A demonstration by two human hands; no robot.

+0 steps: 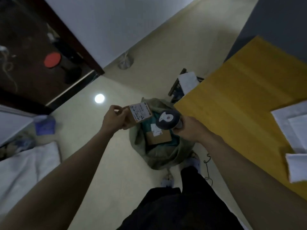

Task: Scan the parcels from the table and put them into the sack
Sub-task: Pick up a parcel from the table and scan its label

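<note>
The small cardboard parcel [138,115], label up, looks light and stiff; an edge pinch seems adequate, clear of the label. It hangs above the open sack [163,153], at its 11 o'clock rim. The left hand [114,117] pinches its left edge, at the parcel's 9 o'clock. The right hand [187,128], at 3 o'clock, grips the scanner [167,119], head just beside the parcel. More white parcels [294,130] lie on the yellow table [240,100].

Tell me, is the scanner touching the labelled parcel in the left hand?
Apart. The head view shows the scanner in the right hand, with the sack's opening visible between it and the labelled parcel held by the left hand.
</note>
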